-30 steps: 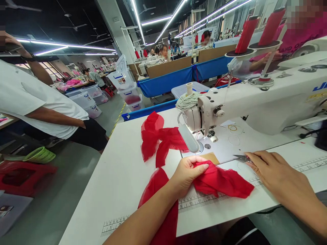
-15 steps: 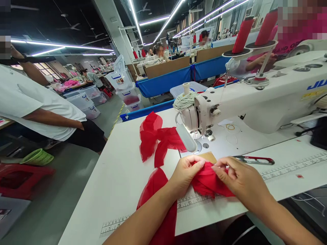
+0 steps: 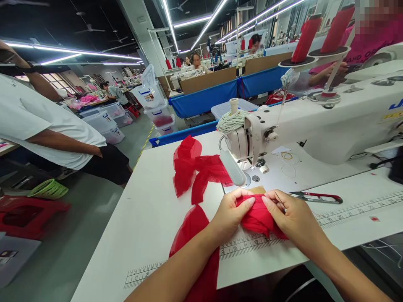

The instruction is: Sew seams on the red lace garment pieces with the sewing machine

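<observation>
Gathered red sheer fabric (image 3: 258, 216) is pinched along its top edge between my two hands, just in front of the sewing machine (image 3: 302, 130). My left hand (image 3: 234, 209) is closed on its left end, thumb on top. Gripping the right end is my right hand (image 3: 291, 214), thumb pressed against the cloth. A thin dark object (image 3: 279, 198) shows among the right fingers; its kind I cannot make out. More red fabric pieces (image 3: 188, 165) lie left of the needle area, and a long red strip (image 3: 192, 230) passes under my left forearm.
Thread snips (image 3: 317, 197) with a red handle lie right of my right hand. A printed ruler (image 3: 245, 247) runs along the front of the white table (image 3: 138, 209). Red thread cones (image 3: 306, 40) stand behind the machine. A person in a white shirt (image 3: 53, 121) stands at left.
My right fingers have closed onto the fabric's top edge, with the thumb now flat on it. The cloth's upper edge is held straighter between the hands. The view has shifted slightly.
</observation>
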{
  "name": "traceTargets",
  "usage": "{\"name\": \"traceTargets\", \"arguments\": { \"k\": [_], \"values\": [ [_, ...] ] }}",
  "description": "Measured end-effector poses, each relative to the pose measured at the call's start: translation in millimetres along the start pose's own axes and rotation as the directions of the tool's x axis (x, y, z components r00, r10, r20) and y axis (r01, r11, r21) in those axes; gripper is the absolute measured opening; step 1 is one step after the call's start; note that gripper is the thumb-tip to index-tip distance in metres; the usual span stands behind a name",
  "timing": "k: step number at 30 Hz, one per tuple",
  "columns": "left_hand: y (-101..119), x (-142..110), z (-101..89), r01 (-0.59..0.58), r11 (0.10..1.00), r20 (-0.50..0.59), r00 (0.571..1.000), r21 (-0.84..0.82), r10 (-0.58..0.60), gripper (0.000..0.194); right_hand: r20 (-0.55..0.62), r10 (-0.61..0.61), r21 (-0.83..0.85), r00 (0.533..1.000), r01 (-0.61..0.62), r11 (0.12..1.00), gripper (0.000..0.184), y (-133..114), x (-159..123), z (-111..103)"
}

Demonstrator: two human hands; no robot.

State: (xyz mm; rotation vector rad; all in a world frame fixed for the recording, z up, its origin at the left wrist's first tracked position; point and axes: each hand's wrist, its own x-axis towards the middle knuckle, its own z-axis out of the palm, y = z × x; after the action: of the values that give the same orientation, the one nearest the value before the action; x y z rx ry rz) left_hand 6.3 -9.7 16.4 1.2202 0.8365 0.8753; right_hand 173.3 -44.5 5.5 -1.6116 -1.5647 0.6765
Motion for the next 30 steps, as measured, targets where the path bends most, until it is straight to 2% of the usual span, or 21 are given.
{"name": "traceTargets", "arguments": {
  "k": [7,12,14,15,17,19,20,22,25,28,30],
  "values": [
    [-0.3,0.2,1.4,0.064,0.993,-0.024,0.997,-0.1,-0.067,0.032,-0.009,-0.048,-0.04,0.999,0.048,0.998,0.039,2.0,0.4,2.6],
    [-2.6,2.2,0.9,0.09,0.985,-0.056,0.993,-0.145,-0.099,0.035,-0.014,0.069,-0.091,0.998,-0.07,0.993,0.044,-18.5,-9.0,-13.1],
    [-2.8,2.7,0.9,0.093,0.983,-0.065,0.992,-0.159,-0.104,0.035,-0.043,0.066,-0.137,0.997,-0.071,0.988,0.042,-24.9,-15.1,-18.6],
    [-2.7,2.7,0.9,0.093,0.983,-0.07,0.992,-0.159,-0.105,0.035,-0.055,0.02,-0.16,0.998,-0.028,0.987,0.04,-25.5,-17.8,-19.9],
    [-2.2,2.4,0.9,0.098,0.984,-0.075,0.991,-0.152,-0.11,0.035,-0.056,-0.153,-0.22,0.987,0.137,0.966,0.033,-21.7,-21.9,-19.0],
    [-1.9,2.0,0.9,0.103,0.984,-0.07,0.991,-0.145,-0.114,0.036,-0.031,-0.327,-0.283,0.944,0.306,0.909,0.037,-13.6,-24.1,-14.7],
    [-2.0,1.9,0.8,0.101,0.984,-0.068,0.991,-0.144,-0.112,0.036,-0.026,-0.379,-0.312,0.925,0.353,0.882,0.042,-9.4,-24.7,-11.9],
    [-2.6,2.1,0.4,0.093,0.986,-0.068,0.992,-0.139,-0.103,0.036,-0.049,-0.424,-0.35,0.904,0.382,0.855,0.046,-2.6,-25.1,-6.9],
    [-4.3,2.8,0.0,0.072,0.989,-0.078,0.994,-0.128,-0.083,0.034,-0.118,-0.452,-0.382,0.884,0.38,0.842,0.039,2.3,-24.0,-3.0],
    [-5.2,3.0,0.1,0.064,0.986,-0.068,0.995,-0.152,-0.075,0.032,-0.098,-0.477,-0.426,0.873,0.397,0.813,0.036,4.6,-22.4,-3.2],
    [-4.9,2.8,0.1,0.065,0.984,-0.055,0.996,-0.164,-0.074,0.032,-0.074,-0.461,-0.452,0.884,0.382,0.806,0.037,6.3,-21.8,-4.0]
  ]
}}
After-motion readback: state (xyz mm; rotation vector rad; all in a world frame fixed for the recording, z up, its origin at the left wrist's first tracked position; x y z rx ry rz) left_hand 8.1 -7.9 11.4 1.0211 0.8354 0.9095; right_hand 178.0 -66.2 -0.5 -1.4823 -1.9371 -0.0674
